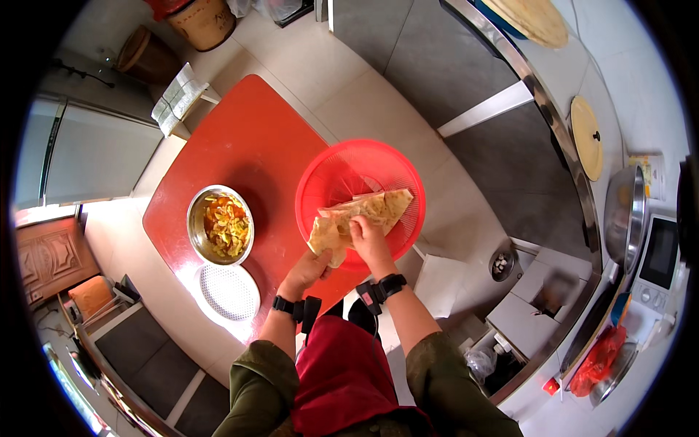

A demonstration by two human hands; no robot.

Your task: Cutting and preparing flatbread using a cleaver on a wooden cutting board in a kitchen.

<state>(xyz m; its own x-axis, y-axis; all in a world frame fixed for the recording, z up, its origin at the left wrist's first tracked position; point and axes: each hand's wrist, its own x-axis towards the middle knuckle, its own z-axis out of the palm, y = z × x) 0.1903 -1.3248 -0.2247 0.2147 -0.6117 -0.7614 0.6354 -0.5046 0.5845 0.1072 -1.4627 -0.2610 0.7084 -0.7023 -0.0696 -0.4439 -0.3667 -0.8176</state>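
My left hand (pixel 309 273) pinches the near left end of a piece of flatbread (pixel 326 232) between thumb and fingers. My right hand (pixel 371 243) grips the browned flatbread (pixel 390 205) just to the right, its fingers partly hidden in the folds. Both hands are over the near side of a red plastic mesh basket (pixel 312 169), and the folded bread spans its near half. The basket stands at the right edge of a red table (pixel 235 131). To the left, a steel bowl (pixel 197 240) holds cooked food with yellow pieces in reddish sauce.
A white perforated tray (pixel 229 292) lies near the bowl. Beyond the table's far left edge stands a foil-wrapped item (pixel 177 101). A steel-edged counter (pixel 546 104) curves along the right, with a microwave (pixel 655 262) and a large steel bowl (pixel 622 213) on it.
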